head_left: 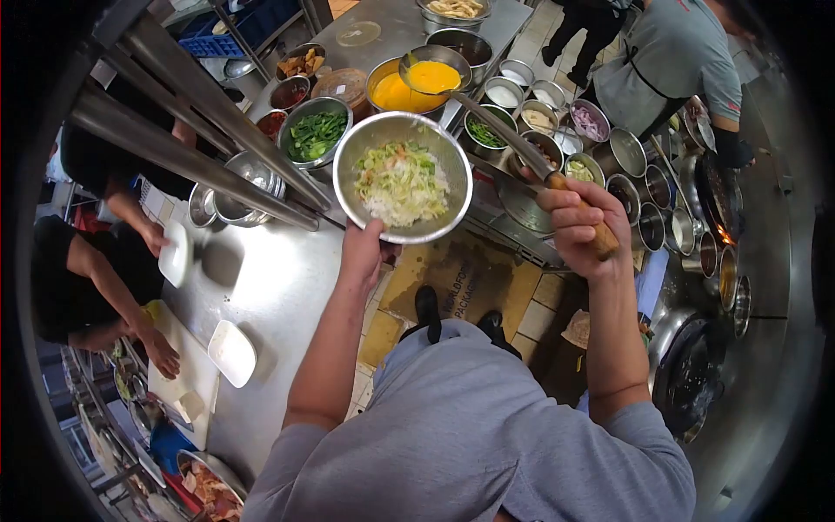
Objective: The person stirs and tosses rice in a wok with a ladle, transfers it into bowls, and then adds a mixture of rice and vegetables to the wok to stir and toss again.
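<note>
My left hand [364, 252] grips the near rim of a metal bowl [344, 174] that holds white rice with chopped green and pale vegetables. The fingers of my right hand [584, 222] are wrapped round the wooden handle of a ladle [496, 123]. Its long metal shaft slants up and left to a round head at the yellow liquid egg [435, 76]. A larger metal bowl [372, 90] of the same yellow liquid stands beyond the rice bowl. To its left is a bowl of green leaves [318, 135].
Metal containers of ingredients, such as chopped onion [589, 122], line the counter ahead. A wok [691, 361] sits at the right. Steel poles [196, 165] slant at the left. White dishes [232, 352] lie on the left table, by people's hands. Another person [670, 65] stands at the upper right.
</note>
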`<action>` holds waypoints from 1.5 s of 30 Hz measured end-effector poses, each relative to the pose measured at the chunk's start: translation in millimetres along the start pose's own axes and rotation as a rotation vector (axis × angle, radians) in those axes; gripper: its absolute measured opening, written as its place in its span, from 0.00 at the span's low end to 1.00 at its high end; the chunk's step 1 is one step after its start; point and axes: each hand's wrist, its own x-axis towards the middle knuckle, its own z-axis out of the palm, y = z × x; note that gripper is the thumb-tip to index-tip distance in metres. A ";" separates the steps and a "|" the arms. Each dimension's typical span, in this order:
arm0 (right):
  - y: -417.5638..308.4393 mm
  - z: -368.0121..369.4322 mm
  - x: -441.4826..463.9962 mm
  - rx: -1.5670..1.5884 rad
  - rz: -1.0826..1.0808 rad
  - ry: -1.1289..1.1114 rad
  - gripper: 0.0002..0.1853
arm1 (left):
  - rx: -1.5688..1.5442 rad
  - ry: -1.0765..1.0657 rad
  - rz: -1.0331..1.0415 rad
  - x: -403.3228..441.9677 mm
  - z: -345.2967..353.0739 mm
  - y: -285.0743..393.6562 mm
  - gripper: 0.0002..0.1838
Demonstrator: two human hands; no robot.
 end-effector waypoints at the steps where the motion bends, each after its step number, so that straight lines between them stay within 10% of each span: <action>1: 5.4 3.9 -10.3 0.067 -0.011 -0.048 0.23 | 0.006 0.003 0.032 7.7 9.8 5.4 0.22; 12: 67.7 -10.8 -182.4 0.097 -0.353 -0.114 0.27 | 0.352 -0.169 0.212 72.8 160.0 -14.5 0.22; 15: 84.7 -29.7 -240.3 0.005 -0.457 0.004 0.21 | 0.281 -0.396 -0.061 71.8 202.0 -84.8 0.23; 21: 120.4 -52.9 -350.8 0.073 -0.761 0.198 0.11 | 0.447 -0.658 -0.478 6.1 310.4 -209.6 0.18; 32: 161.4 -84.2 -530.5 0.070 -1.353 0.306 0.11 | 0.416 -1.039 -0.372 -196.8 517.1 -295.1 0.15; 45: 100.9 -263.7 -597.1 -0.345 -1.367 1.339 0.16 | 0.251 -0.870 -0.635 -195.1 407.7 -272.1 0.22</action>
